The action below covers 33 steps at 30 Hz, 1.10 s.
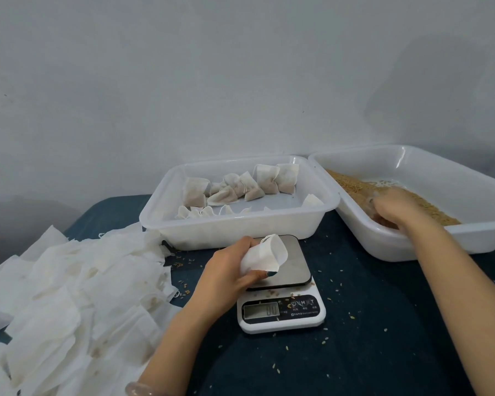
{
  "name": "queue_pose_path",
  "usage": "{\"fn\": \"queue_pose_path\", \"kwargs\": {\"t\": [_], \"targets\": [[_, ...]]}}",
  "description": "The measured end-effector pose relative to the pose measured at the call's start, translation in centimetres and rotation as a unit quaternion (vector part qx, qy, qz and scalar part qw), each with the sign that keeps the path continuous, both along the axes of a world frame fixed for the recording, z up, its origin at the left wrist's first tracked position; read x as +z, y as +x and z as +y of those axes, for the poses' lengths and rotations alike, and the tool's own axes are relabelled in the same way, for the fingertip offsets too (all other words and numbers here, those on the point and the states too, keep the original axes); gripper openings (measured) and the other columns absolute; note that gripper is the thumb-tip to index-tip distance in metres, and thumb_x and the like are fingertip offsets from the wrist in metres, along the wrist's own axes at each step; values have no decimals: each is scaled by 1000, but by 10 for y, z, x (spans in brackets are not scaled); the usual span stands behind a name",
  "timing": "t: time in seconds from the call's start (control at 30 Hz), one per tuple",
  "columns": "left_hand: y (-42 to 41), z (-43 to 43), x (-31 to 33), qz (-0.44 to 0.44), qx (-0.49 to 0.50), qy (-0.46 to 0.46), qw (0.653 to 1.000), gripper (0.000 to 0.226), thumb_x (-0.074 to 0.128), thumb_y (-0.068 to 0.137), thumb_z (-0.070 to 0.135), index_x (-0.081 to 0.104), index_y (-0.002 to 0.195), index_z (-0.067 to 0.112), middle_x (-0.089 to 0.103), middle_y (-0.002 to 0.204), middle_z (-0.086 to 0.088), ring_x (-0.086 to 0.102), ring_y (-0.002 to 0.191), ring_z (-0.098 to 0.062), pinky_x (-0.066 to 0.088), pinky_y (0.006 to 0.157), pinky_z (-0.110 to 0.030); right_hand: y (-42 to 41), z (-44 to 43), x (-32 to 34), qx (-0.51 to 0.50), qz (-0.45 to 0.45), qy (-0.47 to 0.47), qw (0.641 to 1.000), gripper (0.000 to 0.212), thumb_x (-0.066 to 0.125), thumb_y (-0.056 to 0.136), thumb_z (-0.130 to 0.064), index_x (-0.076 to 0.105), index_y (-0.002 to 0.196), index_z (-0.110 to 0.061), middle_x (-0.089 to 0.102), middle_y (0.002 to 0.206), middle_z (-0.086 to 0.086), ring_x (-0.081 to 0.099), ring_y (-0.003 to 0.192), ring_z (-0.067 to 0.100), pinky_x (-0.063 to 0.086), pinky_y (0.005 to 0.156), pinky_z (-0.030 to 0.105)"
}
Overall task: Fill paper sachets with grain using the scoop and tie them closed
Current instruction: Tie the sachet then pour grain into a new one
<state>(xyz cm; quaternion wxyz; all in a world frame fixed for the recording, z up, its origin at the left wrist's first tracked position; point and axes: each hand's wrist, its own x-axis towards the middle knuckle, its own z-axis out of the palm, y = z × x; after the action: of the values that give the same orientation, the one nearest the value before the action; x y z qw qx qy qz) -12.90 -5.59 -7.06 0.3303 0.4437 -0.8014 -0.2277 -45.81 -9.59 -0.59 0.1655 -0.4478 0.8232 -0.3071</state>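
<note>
A pile of empty sachets [69,295] lies on the left of the worktop [369,310]. Our left hand [229,275] curls its fingers round one open sachet [265,254] above the scale [280,284]. Our right hand [395,208] is down in the grain [352,184] in its tray [412,164]. We cannot tell what those fingers hold.

Dark table [369,324]: trays [240,232], scale [280,312], sachets [69,281].

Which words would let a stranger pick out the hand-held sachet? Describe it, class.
Start at the kitchen scale in the middle of the dark cloth. Over its steel plate, the left hand grips one white sachet. Unlike the flat empties piled to the left, its mouth gapes open.
</note>
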Motion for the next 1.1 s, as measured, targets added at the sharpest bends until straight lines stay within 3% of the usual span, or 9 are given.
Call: {"fn": "queue_pose_path", "kwargs": {"t": [0.07, 0.13, 0.2, 0.3, 0.43, 0.6, 0.73, 0.93, 1.1], "targets": [[1, 0, 1, 3, 1, 4, 1000, 24, 64, 73, 50, 50, 93, 49, 63, 89, 22, 56, 85, 0, 44, 69, -24, 3, -2, 6, -55, -171, -53, 982, 15, 48, 99, -6, 62, 104, -8, 62, 83, 13, 57, 67, 26, 51, 69, 39], [1, 0, 2, 4, 3, 7, 1000, 24, 65, 73, 49, 48, 91, 53, 63, 89, 25, 56, 86, 3, 42, 68, -22, 7, -1, 13, -108, -332, -77, 934, 25, 49, 99, -2, 57, 123, 0, 57, 77, 12, 59, 65, 21, 57, 72, 36], [1, 0, 2, 3, 6, 8, 1000, 24, 64, 72, 52, 48, 90, 53, 63, 88, 25, 56, 86, 3, 42, 68, -21, 5, 2, 16, -99, -394, -93, 909, 27, 47, 101, -1, 55, 125, 4, 59, 83, 13, 65, 75, 21, 61, 68, 32], [0, 1, 3, 4, 3, 11, 1000, 25, 67, 74, 49, 50, 92, 50, 63, 89, 23, 56, 86, 2, 45, 69, -23, -6, 6, 13, -61, -437, -158, 883, 22, 45, 102, -1, 55, 119, 7, 64, 106, 20, 68, 80, 19, 59, 51, 25], [2, 2, 3, 19, 6, 13, 1000, 27, 72, 78, 42, 54, 97, 41, 63, 90, 23, 57, 86, -1, 48, 71, -27, -15, 9, 11, -82, -491, -247, 831, 7, 57, 95, 1, 60, 89, 2, 63, 104, 20, 67, 76, 16, 56, 52, 18], [1, 3, 7, 60, 8, 18, 998, 26, 66, 72, 53, 50, 93, 51, 61, 91, 27, 58, 85, -1, 42, 62, -13, -15, 15, 15, -120, -525, -324, 778, 6, 62, 90, 1, 62, 95, 3, 61, 114, 22, 69, 70, 16, 57, 59, 19], [1, 2, 6, 64, 7, 20, 998, 27, 65, 72, 55, 50, 94, 50, 60, 92, 26, 58, 85, -2, 41, 62, -13, -16, 23, 20, -130, -579, -357, 721, 21, 60, 91, 1, 59, 112, 6, 63, 120, 24, 71, 90, 21, 57, 61, 18], [-1, 3, 8, 109, 11, 10, 994, 25, 67, 76, 53, 53, 96, 46, 62, 92, 24, 58, 82, -1, 43, 62, -10, -21, 29, 22, -110, -626, -353, 687, 6, 54, 93, -1, 58, 89, -1, 65, 120, 26, 70, 105, 21, 56, 64, 15], [4, 0, 9, 160, 31, 22, 986, 20, 72, 87, 29, 57, 94, 41, 64, 82, 19, 56, 70, -1, 42, 60, -11, -21, 34, 23, -56, -652, -334, 679, 9, 55, 90, -4, 64, 91, -4, 71, 104, 17, 69, 70, 8, 54, 63, 12]]}}
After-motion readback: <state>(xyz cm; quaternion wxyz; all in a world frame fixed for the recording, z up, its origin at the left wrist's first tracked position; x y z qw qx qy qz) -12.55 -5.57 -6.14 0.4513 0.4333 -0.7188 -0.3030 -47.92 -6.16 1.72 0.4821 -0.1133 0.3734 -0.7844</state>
